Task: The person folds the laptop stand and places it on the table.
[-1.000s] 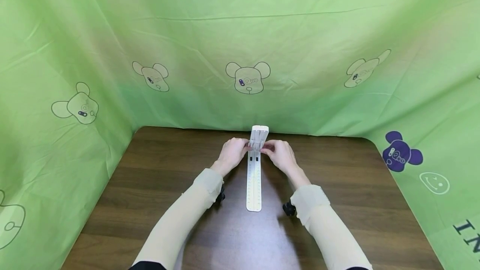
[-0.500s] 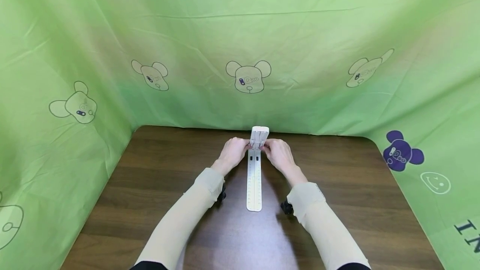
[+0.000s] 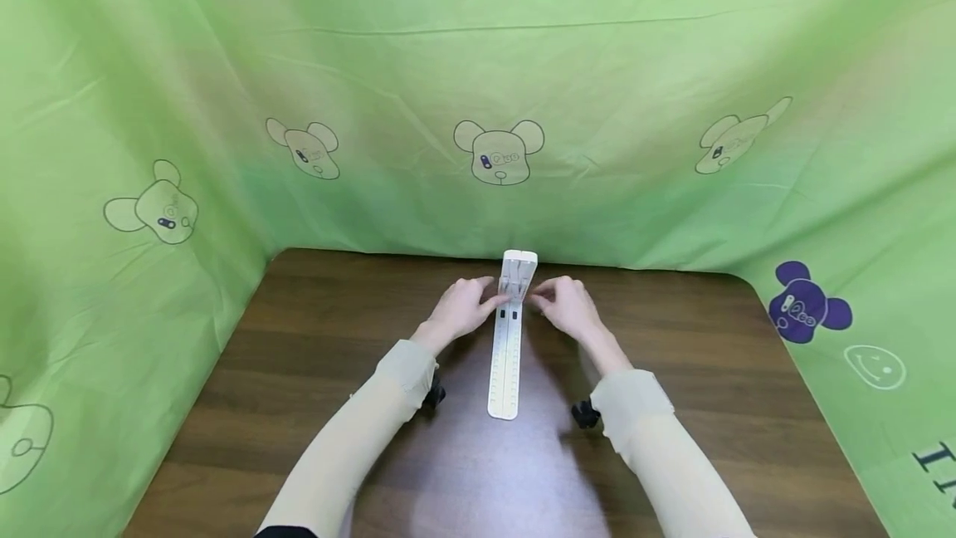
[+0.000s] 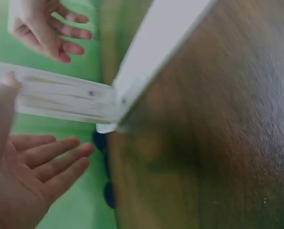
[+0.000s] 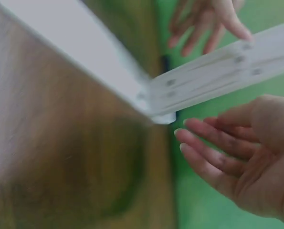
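Note:
A white hinged plastic stand [image 3: 504,364] lies in the middle of the table, its long bar toward me with a row of small marks along each edge. At the far end its shorter part [image 3: 517,271] stands raised, and two dark slots sit near the hinge. My left hand [image 3: 461,308] is at the hinge's left with fingers extended; its thumb overlaps the raised part in the left wrist view, though contact is unclear. On the other side my right hand [image 3: 569,310] has loosely bent, spread fingers, apart from the stand [image 5: 213,71] in the right wrist view.
The dark brown wooden table [image 3: 299,372] ends just behind the stand. A green curtain [image 3: 388,214] printed with bear heads hangs along the back and both sides. A small black device [image 3: 586,414] is at the right wrist.
Both hands held the stand's sides near the hinge; now their fingers have loosened and spread outward. The bar's near end has shifted slightly left. The raised part keeps roughly the same angle.

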`<state>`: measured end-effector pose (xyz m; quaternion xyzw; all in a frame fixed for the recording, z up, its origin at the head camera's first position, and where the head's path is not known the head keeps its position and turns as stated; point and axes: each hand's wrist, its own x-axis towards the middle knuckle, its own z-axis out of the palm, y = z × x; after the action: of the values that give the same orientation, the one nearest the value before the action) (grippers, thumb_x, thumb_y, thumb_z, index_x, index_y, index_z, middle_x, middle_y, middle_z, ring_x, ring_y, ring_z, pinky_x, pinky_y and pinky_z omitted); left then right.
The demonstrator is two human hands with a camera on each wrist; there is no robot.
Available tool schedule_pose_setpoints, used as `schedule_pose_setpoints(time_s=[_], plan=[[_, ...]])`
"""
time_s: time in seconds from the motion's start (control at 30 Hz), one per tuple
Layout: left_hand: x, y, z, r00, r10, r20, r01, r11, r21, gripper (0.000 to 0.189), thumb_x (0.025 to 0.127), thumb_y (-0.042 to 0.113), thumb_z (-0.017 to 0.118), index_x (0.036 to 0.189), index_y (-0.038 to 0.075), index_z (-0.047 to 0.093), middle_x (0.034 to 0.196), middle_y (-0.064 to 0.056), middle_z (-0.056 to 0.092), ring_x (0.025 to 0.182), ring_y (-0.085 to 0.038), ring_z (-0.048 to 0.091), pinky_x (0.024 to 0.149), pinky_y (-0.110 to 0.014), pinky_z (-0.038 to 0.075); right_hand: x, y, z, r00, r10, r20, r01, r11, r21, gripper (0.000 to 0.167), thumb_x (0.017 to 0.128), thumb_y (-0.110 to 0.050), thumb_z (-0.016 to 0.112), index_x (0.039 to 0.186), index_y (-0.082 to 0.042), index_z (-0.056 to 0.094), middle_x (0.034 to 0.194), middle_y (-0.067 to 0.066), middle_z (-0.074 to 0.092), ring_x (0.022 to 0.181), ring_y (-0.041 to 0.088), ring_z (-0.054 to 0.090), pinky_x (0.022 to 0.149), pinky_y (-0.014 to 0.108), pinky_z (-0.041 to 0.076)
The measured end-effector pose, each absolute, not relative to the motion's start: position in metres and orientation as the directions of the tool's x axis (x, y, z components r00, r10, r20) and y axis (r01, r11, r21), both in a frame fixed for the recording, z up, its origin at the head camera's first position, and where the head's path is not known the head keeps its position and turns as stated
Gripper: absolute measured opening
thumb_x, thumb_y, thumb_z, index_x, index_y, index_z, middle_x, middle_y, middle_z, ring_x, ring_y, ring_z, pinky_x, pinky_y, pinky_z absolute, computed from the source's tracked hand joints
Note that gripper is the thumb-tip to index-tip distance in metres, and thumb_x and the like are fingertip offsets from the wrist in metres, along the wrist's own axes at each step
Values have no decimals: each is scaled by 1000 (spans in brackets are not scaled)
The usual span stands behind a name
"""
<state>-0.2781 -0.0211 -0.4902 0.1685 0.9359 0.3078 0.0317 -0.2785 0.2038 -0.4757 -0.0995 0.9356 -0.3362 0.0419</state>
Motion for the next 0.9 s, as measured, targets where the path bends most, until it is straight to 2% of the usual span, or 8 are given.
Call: schedule_pose_setpoints(time_s=[0.13, 0.23, 0.33, 0.4, 0.47, 0.63, 0.77, 0.9], plan=[[-270, -24, -476, -958, 286, -18, 186, 669, 720, 83, 111, 65, 51, 157, -3, 55, 146, -26, 70, 133, -38, 72, 117, -51, 57, -270, 213, -455, -991, -127, -44, -51, 657, -752, 32, 111, -11, 56, 119, 12, 77, 105, 30, 82, 83, 37, 83, 72, 34, 69], [-266, -26, -462, -967, 251, -44, 125, 617, 777, 92, 109, 76, 38, 155, 0, 60, 149, -21, 70, 140, -36, 68, 121, -50, 54, -266, 211, -440, -994, -98, -53, -19, 616, -787, 48, 117, -26, 47, 121, 10, 77, 111, 29, 81, 91, 36, 84, 79, 34, 69], [-263, -28, -447, -972, 217, -86, 53, 565, 823, 96, 105, 84, 28, 121, 3, 77, 114, -15, 80, 113, -31, 76, 104, -45, 59, -263, 204, -429, -990, -92, -104, 27, 608, -794, 67, 119, -46, 38, 129, 9, 76, 122, 28, 79, 106, 37, 83, 97, 44, 67], [-262, -27, -439, -973, 195, -123, 0, 534, 846, 91, 103, 88, 27, 93, 9, 71, 85, -8, 68, 87, -27, 67, 86, -40, 55, -262, 199, -423, -986, -84, -147, 66, 611, -789, 79, 117, -58, 33, 134, 8, 74, 128, 28, 78, 115, 40, 80, 106, 52, 63], [-261, -26, -434, -970, 187, -155, -37, 519, 854, 81, 102, 89, 28, 78, 16, 55, 72, -2, 47, 72, -23, 50, 73, -36, 44, -261, 194, -419, -980, -80, -181, 94, 616, -782, 89, 114, -67, 29, 137, 7, 72, 130, 27, 77, 122, 42, 77, 112, 57, 58], [-260, -20, -432, -959, 189, -212, -91, 501, 861, 73, 102, 87, 30, 69, 23, 42, 67, 6, 35, 64, -14, 34, 62, -30, 32, -260, 187, -414, -959, -144, -244, 117, 583, -804, 101, 111, -76, 21, 144, 8, 67, 142, 27, 71, 139, 44, 67, 118, 60, 54], [-258, -18, -430, -948, 217, -232, -103, 479, 872, 75, 101, 88, 28, 66, 23, 37, 65, 7, 33, 62, -12, 29, 61, -30, 27, -259, 185, -412, -942, -195, -274, 135, 527, -839, 99, 111, -75, 25, 150, 10, 60, 150, 28, 63, 146, 45, 61, 113, 59, 59], [-258, -20, -428, -940, 252, -232, -96, 455, 885, 84, 99, 91, 30, 75, 16, 59, 72, 3, 46, 73, -14, 47, 73, -31, 42, -259, 185, -410, -941, -207, -267, 124, 522, -844, 95, 112, -72, 31, 151, 9, 59, 153, 28, 61, 147, 45, 60, 115, 59, 58]])
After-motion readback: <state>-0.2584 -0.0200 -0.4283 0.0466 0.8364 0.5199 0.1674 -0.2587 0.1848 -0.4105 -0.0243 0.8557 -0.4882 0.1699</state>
